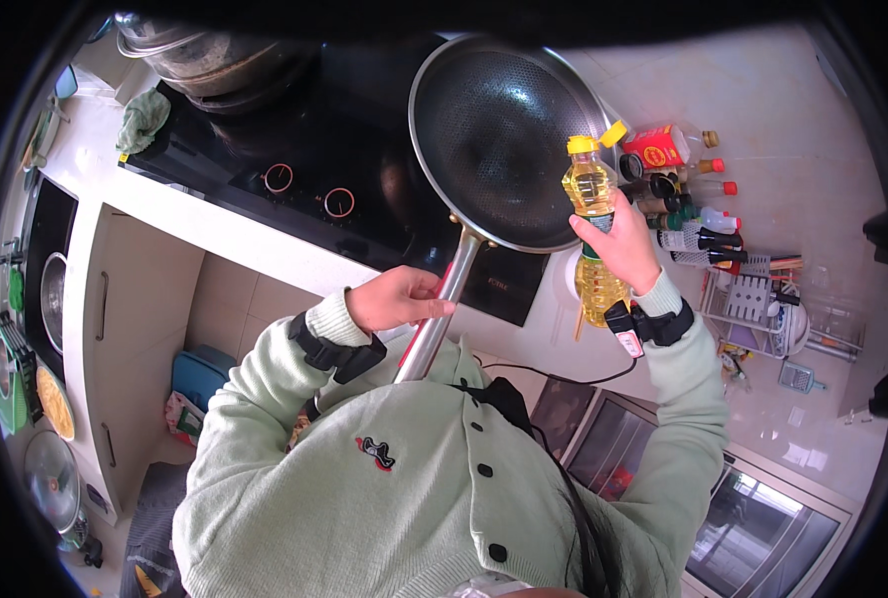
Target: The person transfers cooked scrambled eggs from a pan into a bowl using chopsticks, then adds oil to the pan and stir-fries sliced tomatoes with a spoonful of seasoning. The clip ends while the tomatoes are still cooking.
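My left hand (401, 299) is closed around the metal handle (455, 280) of a wok, its thumb lying across the top. The wok (507, 142) has a dark, patterned inner surface with a shine on it and rests over the right part of the black cooktop (317, 157). In my right hand (623, 243) is a clear plastic bottle of yellow cooking oil (592, 183), gripped around its middle. The bottle's yellow top is over the wok's right rim, and a yellow flip lid (613, 134) stands out beside it. No stream of oil shows.
Several seasoning bottles (702, 187) stand right of the wok, near a metal rack (750, 299) with utensils. A large steel pot (205, 60) sits at the cooktop's far left, beside a green cloth (143, 121). A black cable (556, 376) hangs below my right wrist.
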`<state>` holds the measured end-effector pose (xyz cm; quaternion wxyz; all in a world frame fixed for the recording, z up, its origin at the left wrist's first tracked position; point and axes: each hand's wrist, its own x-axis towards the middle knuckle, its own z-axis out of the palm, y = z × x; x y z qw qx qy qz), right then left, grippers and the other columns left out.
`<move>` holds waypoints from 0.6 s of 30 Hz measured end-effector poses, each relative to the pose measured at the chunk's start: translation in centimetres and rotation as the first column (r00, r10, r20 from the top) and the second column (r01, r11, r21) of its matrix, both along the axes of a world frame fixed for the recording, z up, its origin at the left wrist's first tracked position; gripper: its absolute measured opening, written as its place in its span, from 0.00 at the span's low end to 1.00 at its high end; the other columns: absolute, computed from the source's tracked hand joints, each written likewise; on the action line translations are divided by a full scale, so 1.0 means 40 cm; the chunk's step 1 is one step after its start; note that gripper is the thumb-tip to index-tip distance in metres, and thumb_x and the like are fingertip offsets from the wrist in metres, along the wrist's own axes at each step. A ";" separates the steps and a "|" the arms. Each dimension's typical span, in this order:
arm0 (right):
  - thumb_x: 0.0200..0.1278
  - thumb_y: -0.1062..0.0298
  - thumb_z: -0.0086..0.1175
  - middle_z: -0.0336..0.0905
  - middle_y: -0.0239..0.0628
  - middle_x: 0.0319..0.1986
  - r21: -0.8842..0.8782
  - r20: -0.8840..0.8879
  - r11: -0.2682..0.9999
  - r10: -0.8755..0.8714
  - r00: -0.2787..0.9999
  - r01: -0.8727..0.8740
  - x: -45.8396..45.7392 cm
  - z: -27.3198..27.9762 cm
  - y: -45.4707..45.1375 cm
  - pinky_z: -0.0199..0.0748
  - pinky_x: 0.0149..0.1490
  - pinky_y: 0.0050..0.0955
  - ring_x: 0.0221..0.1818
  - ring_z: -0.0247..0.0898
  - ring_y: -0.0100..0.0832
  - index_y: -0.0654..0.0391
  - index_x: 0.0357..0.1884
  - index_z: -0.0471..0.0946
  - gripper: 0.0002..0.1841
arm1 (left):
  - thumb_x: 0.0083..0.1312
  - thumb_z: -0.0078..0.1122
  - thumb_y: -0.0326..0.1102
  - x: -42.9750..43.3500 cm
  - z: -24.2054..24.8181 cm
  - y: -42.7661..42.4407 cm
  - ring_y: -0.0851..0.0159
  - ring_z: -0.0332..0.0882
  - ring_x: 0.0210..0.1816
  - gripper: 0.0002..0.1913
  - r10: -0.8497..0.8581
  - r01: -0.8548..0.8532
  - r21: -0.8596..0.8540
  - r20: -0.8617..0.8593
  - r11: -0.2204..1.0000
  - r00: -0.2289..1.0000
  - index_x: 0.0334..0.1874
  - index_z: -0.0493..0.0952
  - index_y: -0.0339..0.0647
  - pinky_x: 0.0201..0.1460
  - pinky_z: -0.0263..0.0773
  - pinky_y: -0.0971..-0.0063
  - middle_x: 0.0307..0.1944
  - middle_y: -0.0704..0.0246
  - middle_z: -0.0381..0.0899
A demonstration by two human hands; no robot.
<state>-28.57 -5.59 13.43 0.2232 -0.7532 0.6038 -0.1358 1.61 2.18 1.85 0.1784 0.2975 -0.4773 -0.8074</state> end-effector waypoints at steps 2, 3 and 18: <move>0.54 0.58 0.64 0.81 0.45 0.37 0.007 -0.005 1.000 0.007 1.000 -0.007 0.001 0.005 -0.003 0.74 0.46 0.34 0.40 0.79 0.43 0.63 0.49 0.71 0.25 | 0.66 0.61 0.44 0.001 -0.001 -0.002 0.79 0.70 0.28 0.17 -0.016 0.016 0.003 0.002 1.000 1.000 0.40 0.77 0.33 0.32 0.68 0.83 0.26 0.74 0.76; 0.54 0.58 0.64 0.81 0.45 0.37 0.007 -0.006 1.000 0.009 1.000 -0.008 0.002 0.008 -0.004 0.74 0.46 0.34 0.39 0.79 0.43 0.63 0.49 0.71 0.25 | 0.66 0.61 0.43 0.002 -0.003 -0.003 0.80 0.69 0.28 0.16 -0.026 0.026 0.003 0.006 1.000 1.000 0.41 0.76 0.33 0.32 0.68 0.84 0.27 0.75 0.76; 0.54 0.58 0.65 0.81 0.45 0.35 0.033 -0.015 0.999 0.037 0.999 -0.036 -0.007 0.014 -0.024 0.74 0.44 0.33 0.37 0.80 0.42 0.63 0.47 0.71 0.25 | 0.67 0.60 0.42 0.004 -0.005 -0.006 0.80 0.70 0.28 0.15 -0.050 0.050 0.012 -0.006 0.999 0.999 0.42 0.77 0.34 0.32 0.69 0.83 0.28 0.75 0.77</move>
